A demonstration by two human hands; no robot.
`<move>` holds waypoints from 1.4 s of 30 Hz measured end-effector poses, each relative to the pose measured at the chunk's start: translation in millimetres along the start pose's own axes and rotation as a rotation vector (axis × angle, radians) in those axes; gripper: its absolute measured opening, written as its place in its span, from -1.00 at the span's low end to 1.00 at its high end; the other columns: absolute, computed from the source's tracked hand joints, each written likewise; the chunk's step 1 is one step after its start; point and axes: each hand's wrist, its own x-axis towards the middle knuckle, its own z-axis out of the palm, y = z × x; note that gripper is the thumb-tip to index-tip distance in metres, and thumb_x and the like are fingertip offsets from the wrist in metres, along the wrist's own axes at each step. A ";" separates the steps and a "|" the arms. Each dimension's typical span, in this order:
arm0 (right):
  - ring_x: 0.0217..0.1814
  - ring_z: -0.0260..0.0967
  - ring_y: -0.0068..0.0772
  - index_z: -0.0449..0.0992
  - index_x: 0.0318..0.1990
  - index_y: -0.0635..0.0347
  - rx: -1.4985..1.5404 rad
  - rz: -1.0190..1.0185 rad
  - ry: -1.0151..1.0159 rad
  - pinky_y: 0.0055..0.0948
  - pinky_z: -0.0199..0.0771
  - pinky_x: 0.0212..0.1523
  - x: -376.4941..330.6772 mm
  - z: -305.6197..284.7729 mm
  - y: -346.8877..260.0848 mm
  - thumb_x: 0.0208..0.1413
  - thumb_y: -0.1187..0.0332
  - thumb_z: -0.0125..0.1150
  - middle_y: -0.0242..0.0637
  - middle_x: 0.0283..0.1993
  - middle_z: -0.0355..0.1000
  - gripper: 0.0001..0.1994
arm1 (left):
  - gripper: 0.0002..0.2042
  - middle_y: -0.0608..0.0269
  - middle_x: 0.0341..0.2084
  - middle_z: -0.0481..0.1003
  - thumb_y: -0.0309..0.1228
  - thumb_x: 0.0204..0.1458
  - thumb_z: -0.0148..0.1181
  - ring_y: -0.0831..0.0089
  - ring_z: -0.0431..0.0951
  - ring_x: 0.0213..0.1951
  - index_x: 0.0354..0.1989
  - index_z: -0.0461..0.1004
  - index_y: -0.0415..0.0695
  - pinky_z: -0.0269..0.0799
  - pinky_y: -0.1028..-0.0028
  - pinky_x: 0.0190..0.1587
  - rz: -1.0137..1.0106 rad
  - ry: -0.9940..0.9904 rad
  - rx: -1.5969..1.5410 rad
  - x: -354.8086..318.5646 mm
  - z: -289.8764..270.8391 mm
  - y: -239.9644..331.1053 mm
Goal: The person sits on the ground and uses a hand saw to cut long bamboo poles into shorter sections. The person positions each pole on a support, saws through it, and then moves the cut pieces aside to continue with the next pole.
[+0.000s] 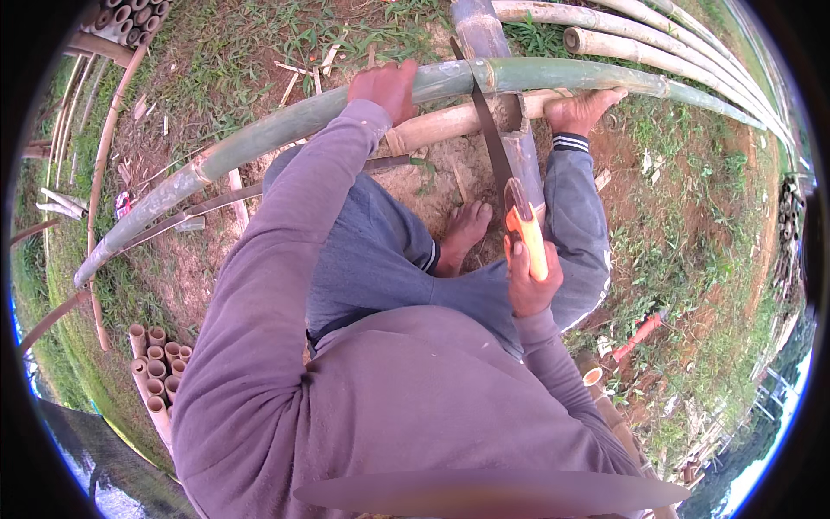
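Observation:
A long green bamboo pole (pixel 320 111) lies crosswise in front of me, resting over a thicker grey bamboo support (pixel 481 33). Gripping the pole left of that support is my left hand (pixel 386 90), its fingers wrapped over the far side. My right hand (pixel 532 281) is closed round the orange handle of a hand saw (pixel 490 130). The dark blade reaches away from me and crosses the pole beside a node, just right of my left hand. My bare right foot (pixel 581 111) presses near the pole on the right, by a short pale bamboo piece (pixel 441 125).
Cut bamboo tubes (pixel 157 368) are stacked at the lower left, with more at the upper left. Long pale poles (pixel 631 45) lie at the upper right. A red-handled tool (pixel 638 336) rests on the grass to the right. Bamboo scraps litter the ground.

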 end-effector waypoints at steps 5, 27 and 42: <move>-0.50 0.35 -0.67 0.58 -0.23 0.30 0.038 0.089 0.032 -0.50 0.38 -0.47 152.4 72.4 9.7 0.32 0.31 0.39 -0.41 -0.46 0.51 -0.78 | -0.51 -0.03 -0.03 0.64 -0.25 -0.02 0.43 -0.08 0.69 0.00 0.10 0.44 -0.06 0.59 0.03 0.09 0.086 -0.028 -0.013 11.0 -9.3 25.2; -0.41 0.57 -0.40 0.62 -0.12 0.28 0.013 0.123 0.064 -0.36 0.55 -0.33 25.8 11.0 -20.1 0.21 0.35 0.46 -0.20 -0.41 0.58 -0.79 | -0.40 -0.06 -0.07 0.64 -0.15 -0.11 0.50 -0.08 0.70 -0.02 0.13 0.43 -0.03 0.61 0.02 0.05 0.038 -0.016 0.046 12.8 -7.9 18.7; -0.33 0.58 0.22 0.54 -0.17 0.22 -0.002 0.148 0.044 -0.01 0.56 -0.31 63.2 27.0 -27.3 0.21 0.18 0.43 0.05 -0.35 0.57 -0.71 | -0.21 -0.13 0.05 0.62 -0.02 -0.11 0.48 -0.09 0.64 0.09 0.33 0.36 -0.04 0.55 0.02 0.13 -0.026 -0.069 0.103 15.3 -11.7 31.7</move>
